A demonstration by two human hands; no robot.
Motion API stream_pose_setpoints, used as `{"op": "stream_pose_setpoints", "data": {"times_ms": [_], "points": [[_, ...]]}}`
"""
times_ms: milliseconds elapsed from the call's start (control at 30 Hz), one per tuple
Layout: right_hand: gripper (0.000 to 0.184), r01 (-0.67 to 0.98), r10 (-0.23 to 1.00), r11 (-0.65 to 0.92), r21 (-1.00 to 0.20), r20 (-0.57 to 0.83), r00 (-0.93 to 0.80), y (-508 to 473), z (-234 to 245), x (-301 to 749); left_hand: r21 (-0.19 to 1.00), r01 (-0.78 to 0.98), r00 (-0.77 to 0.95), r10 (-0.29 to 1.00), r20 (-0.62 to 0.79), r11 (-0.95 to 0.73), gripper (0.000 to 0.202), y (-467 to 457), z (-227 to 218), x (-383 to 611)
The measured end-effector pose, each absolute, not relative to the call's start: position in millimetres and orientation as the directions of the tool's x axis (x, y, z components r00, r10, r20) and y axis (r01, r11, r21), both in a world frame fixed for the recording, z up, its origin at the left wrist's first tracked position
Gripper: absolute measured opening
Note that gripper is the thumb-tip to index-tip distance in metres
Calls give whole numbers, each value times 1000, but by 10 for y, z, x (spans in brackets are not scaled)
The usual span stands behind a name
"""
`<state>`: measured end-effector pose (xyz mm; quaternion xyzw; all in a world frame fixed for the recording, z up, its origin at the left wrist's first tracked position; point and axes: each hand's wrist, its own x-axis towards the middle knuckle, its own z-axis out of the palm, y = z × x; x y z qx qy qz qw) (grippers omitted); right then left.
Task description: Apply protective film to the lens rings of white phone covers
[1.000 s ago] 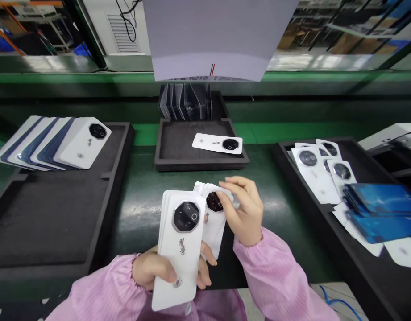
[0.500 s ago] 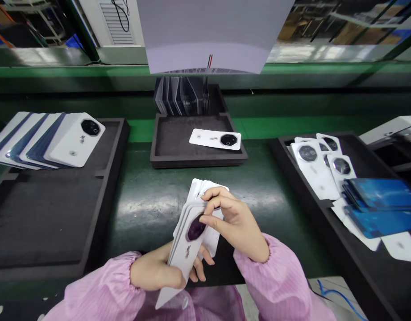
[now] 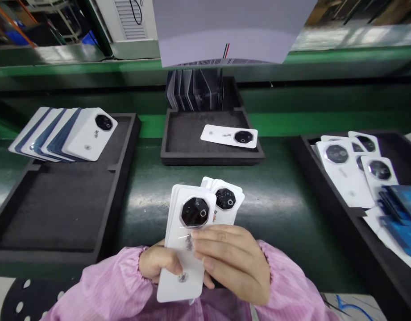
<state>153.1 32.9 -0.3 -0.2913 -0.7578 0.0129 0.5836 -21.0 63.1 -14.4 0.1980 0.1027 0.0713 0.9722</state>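
Note:
My left hand point(image 3: 163, 262) is closed around the lower left edge of a small stack of white phone back covers point(image 3: 170, 285), its thumb lying on the front one. The front cover has a dark octagonal camera area facing me. Behind and to the right, more white phone covers point(image 3: 237, 198) fan out; their lower part is hidden. My right hand point(image 3: 232, 261) lies across the front cover below the camera area, fingers stretched out flat, the thumb not visible. Thin bright lines show by its fingertips; I cannot make out what they are.
On the left, a dark tray point(image 3: 106, 214) bears a row of overlapping covers point(image 3: 91, 140). The middle tray point(image 3: 212, 158) holds one white cover point(image 3: 222, 134) and upright dark panels point(image 3: 195, 91). White covers point(image 3: 346, 174) and blue-filmed panels point(image 3: 404, 232) lie in the right tray point(image 3: 325, 214).
My right hand has moved down from the top edges of the covers to the front cover's middle, its fingers straightened. The held stack has turned more upright and faces me. The view has shifted left.

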Motion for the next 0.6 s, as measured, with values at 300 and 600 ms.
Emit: {"op": "stream_pose_setpoints", "data": {"times_ms": [300,600], "points": [[21,391,531,833,-392,765,-364,338,255,1672,370,-90,972,162,-168,925,34,629,-175,-227],[22,425,420,855,-295,876,-236,373,133,1571,468,-50,927,216,-307,882,21,593,-154,-216]]}}
